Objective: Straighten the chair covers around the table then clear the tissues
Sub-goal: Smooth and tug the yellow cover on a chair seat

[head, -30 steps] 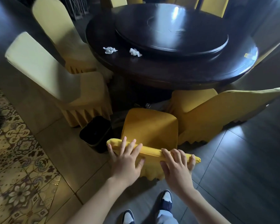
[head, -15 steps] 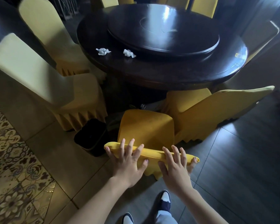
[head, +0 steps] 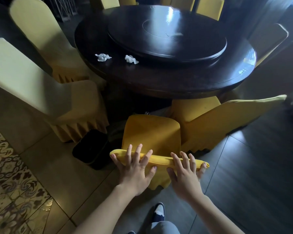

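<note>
You're mid-straightening: your left hand [head: 135,171] and right hand [head: 186,174] press, fingers spread, on the cover [head: 159,160] nearest you at the table [head: 159,81], whose two tissues [head: 102,57] await clearing.

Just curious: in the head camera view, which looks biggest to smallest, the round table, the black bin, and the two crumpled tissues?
1. Round table
2. Black bin
3. Left tissue and right tissue: look alike, no ranking.

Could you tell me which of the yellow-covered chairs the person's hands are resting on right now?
It is the nearest chair, directly in front of the person: the left hand and right hand both lie on its top edge. The other chairs are untouched.
</note>
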